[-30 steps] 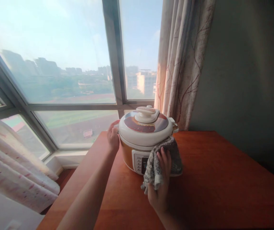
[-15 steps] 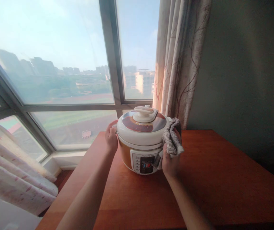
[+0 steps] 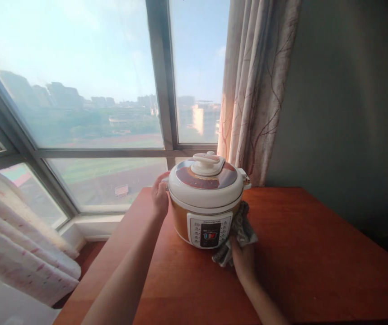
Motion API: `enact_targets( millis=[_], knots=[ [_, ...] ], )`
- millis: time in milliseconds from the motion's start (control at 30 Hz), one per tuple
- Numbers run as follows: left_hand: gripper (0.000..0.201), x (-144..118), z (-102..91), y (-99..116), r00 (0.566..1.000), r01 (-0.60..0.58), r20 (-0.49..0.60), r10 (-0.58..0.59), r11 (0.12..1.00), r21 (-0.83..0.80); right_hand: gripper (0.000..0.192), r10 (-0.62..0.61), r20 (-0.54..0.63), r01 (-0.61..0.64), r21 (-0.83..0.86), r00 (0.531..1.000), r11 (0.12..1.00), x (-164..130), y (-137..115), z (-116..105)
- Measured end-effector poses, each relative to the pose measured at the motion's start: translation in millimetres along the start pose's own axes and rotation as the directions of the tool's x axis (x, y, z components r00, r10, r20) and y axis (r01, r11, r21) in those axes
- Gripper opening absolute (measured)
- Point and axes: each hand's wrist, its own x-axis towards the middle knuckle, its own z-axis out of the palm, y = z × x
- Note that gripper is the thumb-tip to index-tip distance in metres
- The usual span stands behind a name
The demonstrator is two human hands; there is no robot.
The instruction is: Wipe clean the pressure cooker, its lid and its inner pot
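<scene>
A white and gold electric pressure cooker stands upright on the wooden table, its lid on and its control panel facing me. My left hand is closed around the cooker's left side handle. In my right hand is a grey, fluffy cloth, pressed against the lower right side of the cooker beside the panel. The cloth hides most of my right fingers. The cooker's right handle shows uncovered above the cloth.
The reddish-brown table stretches out to the right, and its left edge runs close by my left forearm. Behind the cooker are a large window and a patterned curtain. Another curtain hangs at the left.
My right hand and the cloth have moved down from the cooker's right handle to its lower right side, uncovering the handle and the panel's right part. The left hand keeps its hold.
</scene>
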Motion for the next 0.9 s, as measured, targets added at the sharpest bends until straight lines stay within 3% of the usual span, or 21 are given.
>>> enact_targets(
  millis=[133,267,400,500,700,900],
  knots=[
    [0.033,-1,0.0,0,1.000,0.002,0.000,-0.002,1.000,0.002,0.053,0.094,-0.138,-0.084,0.074,0.986,0.994,0,-5,16],
    [0.036,-2,0.2,0,1.000,0.004,0.011,-0.004,1.000,-0.011,0.053,0.157,-0.191,-0.122,0.186,0.969,0.975,-12,-30,28],
    [0.037,-2,0.5,0,1.000,0.007,0.001,-0.007,1.000,0.011,0.051,0.013,-0.183,0.013,0.143,0.983,0.990,-29,-56,30],
    [0.036,-2,0.4,-1,1.000,0.003,0.011,-0.003,1.000,-0.006,0.047,-0.097,-0.176,0.120,0.125,0.980,0.985,-24,-60,32],
    [0.036,-3,1.0,1,1.000,0.008,0.022,-0.008,1.000,-0.003,0.037,-0.006,-0.141,0.045,0.271,0.990,0.962,48,-30,29],
    [0.036,-2,1.3,-3,0.998,-0.054,0.035,0.055,0.998,-0.015,0.025,0.059,0.082,-0.088,0.427,0.995,0.900,134,-13,22]
  ],
)
